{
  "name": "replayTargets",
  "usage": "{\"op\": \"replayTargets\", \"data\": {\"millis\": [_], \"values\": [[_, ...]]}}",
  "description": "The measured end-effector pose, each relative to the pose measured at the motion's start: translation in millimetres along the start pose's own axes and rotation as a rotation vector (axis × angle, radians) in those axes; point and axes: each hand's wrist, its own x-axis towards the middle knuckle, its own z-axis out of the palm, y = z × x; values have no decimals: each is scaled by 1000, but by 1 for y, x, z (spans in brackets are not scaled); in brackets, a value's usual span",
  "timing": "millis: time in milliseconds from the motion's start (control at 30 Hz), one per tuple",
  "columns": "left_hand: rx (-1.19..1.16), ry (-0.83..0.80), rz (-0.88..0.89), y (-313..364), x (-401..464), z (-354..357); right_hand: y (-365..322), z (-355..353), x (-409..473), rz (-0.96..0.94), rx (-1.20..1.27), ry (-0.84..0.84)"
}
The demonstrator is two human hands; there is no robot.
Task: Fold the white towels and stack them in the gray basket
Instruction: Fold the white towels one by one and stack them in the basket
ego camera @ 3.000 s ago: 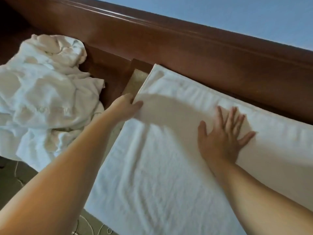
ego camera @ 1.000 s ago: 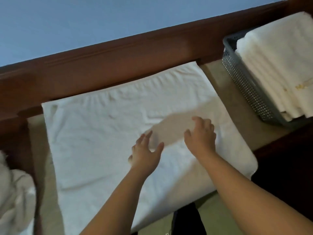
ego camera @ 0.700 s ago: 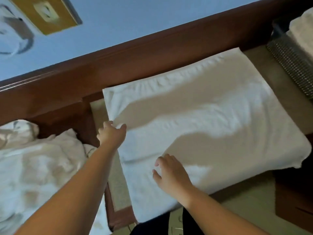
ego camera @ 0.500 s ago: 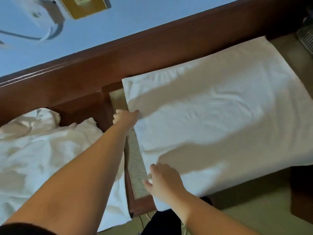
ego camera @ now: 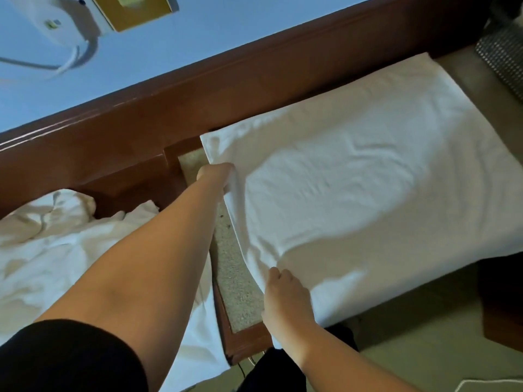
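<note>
Gripping white towel (ego camera: 353,193) edge, both hands

Basket (ego camera: 502,56) is mostly cut off at the top right corner, only a bit of mesh shows. Left hand (ego camera: 215,174) fingers are tucked behind the towel (ego camera: 353,193) edge, can't see them. Wall gadget (ego camera: 60,24) is blurry.

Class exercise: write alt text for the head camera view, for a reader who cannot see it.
Both hands grip the left edge of a white towel spread on a table: left hand farther, right hand nearer. Crumpled towels lie left; a gray basket shows at upper right.
</note>
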Motion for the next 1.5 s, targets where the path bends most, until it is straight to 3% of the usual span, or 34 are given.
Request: {"op": "replayTargets", "data": {"millis": [200,367,500,600,633,700,767,867,933,1100,1267,1433,1500], "values": [[-60,89,96,35,-16,12,34,-16,-18,158,146,40],[32,132,305,84,-36,37,117,-53,-47,400,318,78],[116,122,418,122,-57,80,187,-73,-62,536,483,195],[96,11,376,139,-71,119,224,-88,-62,559,651,337],[155,-24,365,141,-68,132,234,-93,-62,560,710,375],[539,-12,455,141,-65,154,251,-97,-61,558,790,393],[1054,9,727,134,-68,175,260,-95,-60,575,839,306],[1683,-153,1197,115,-84,201,266,-77,-57,554,814,131],[1966,-196,1358,114,-77,213,270,-65,-55,552,797,71],[2217,-91,1438,150,-66,226,278,-45,-58,626,599,152],[2272,-165,1481,169,-57,245,289,-52,-62,638,766,273],[2476,-57,1434,202,-52,253,320,-66,-75,628,873,225],[2479,-99,1411,225,-48,246,331,-73,-80,623,901,181]]}}
